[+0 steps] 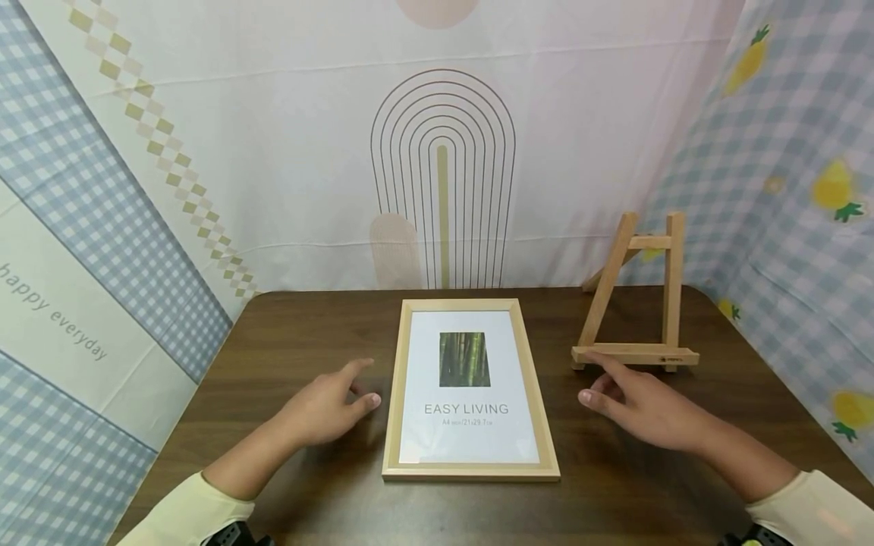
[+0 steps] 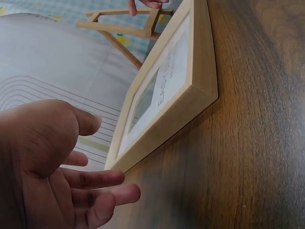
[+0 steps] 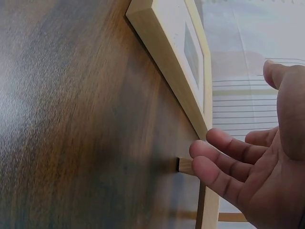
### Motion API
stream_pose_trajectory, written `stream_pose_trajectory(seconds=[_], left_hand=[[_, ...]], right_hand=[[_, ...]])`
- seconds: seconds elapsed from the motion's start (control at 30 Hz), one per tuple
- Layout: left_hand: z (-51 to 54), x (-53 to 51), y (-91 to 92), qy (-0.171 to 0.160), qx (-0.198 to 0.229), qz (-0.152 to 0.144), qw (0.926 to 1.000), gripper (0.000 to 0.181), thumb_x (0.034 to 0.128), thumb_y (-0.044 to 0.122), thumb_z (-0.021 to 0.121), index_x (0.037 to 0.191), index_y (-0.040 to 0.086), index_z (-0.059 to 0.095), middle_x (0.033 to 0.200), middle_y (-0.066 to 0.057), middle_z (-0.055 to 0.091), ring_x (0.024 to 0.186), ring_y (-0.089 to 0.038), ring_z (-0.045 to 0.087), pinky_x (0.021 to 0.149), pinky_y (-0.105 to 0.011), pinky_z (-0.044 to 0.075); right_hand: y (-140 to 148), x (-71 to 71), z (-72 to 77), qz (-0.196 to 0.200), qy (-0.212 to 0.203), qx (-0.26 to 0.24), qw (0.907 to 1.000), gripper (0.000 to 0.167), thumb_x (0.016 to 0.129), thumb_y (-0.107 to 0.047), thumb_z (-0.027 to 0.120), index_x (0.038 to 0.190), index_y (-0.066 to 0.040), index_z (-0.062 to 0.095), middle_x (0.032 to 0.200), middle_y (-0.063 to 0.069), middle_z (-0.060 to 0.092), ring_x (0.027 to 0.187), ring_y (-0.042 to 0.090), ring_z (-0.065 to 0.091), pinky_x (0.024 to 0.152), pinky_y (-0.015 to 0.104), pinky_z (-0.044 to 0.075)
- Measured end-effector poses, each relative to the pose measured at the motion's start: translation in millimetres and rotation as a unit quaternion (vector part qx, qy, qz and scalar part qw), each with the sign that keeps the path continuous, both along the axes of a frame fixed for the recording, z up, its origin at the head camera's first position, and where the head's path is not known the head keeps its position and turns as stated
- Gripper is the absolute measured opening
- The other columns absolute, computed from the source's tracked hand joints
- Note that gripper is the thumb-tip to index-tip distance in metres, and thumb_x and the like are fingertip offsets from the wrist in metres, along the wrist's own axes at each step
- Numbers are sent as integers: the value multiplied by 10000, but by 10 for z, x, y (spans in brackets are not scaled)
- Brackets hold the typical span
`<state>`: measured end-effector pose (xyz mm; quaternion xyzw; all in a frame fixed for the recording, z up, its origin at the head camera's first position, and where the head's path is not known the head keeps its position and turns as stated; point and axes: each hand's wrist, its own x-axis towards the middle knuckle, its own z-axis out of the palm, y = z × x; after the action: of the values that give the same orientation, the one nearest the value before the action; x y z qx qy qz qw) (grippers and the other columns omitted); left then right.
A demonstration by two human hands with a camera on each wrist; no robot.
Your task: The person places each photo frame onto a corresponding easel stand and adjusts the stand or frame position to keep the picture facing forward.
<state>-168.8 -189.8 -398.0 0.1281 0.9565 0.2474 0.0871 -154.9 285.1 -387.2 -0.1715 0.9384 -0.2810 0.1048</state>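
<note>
A light wooden picture frame (image 1: 471, 472) lies flat on the dark wooden table, its insert printed with a bamboo picture and "EASY LIVING". To its left hovers my left hand (image 1: 326, 409), fingers loosely bent, holding nothing; the left wrist view shows a gap between that hand (image 2: 52, 162) and the frame's side (image 2: 157, 129). My right hand (image 1: 649, 406) is on the other side, relaxed and holding nothing. Its index fingertip overlaps the ledge of a small wooden easel (image 1: 635, 353); whether they touch I cannot tell. In the right wrist view, the fingers (image 3: 228, 152) appear before the easel's foot (image 3: 185, 165).
The easel stands upright at the table's back right. Behind the table (image 1: 307, 334) hangs a pale cloth (image 1: 287, 174) with arch lines. Checked cloths hang at the left (image 1: 89, 152) and right (image 1: 785, 227) sides.
</note>
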Motion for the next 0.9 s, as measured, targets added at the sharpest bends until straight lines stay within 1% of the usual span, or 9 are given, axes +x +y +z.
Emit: stream_pose_trajectory(seconds=[0.1,0.23,0.33,0.53,0.7,0.8,0.9], left_hand=[[-14,5,12,-147,209,18,9997,622,995,350,683,1525,124,447,1088,-30,723,1045,-288,682,893,-547,533],[-40,7,29,-320,375,82,9988,605,989,328,694,1511,122,467,1064,-5,718,999,-231,682,885,-526,538],[-72,6,41,-374,372,125,9985,597,984,330,699,1502,128,483,1045,8,719,975,-204,679,878,-513,541],[-116,0,78,-506,365,219,9978,577,982,343,701,1482,125,510,1049,-14,721,964,-210,680,850,-512,551],[-127,-1,117,-596,392,210,9972,563,984,319,701,1465,90,519,1004,-10,718,877,-165,670,774,-465,563],[-137,7,141,-675,454,214,9965,554,984,301,701,1461,87,519,961,5,707,784,-138,647,704,-411,552],[-151,22,155,-790,619,205,9947,557,985,280,701,1466,79,505,933,4,692,679,-149,634,610,-375,535]], right_hand=[[-19,-2,-9,-3,-108,-94,9999,718,1056,-452,553,1604,-84,272,1110,49,649,896,172,620,685,362,513],[-48,-4,-19,-71,-323,-200,9993,740,1052,-466,553,1605,-68,263,1105,63,645,855,195,611,662,354,501],[-75,-11,-36,-96,-470,-275,9985,752,1046,-482,556,1603,-66,268,1090,62,643,850,211,616,658,355,502],[-132,-36,-77,-171,-771,-453,9958,769,1041,-504,553,1592,-48,272,1005,69,646,841,251,616,655,360,500],[-188,-33,-107,-259,-1012,-611,9927,797,1033,-509,564,1592,-33,255,979,86,638,832,267,603,643,375,498],[-212,-25,-129,-275,-1029,-625,9923,798,1033,-509,565,1591,-29,257,989,77,643,841,261,609,646,377,502],[-227,-15,-158,-256,-991,-623,9928,791,1035,-501,566,1588,-23,265,996,63,650,851,249,618,653,373,507]])
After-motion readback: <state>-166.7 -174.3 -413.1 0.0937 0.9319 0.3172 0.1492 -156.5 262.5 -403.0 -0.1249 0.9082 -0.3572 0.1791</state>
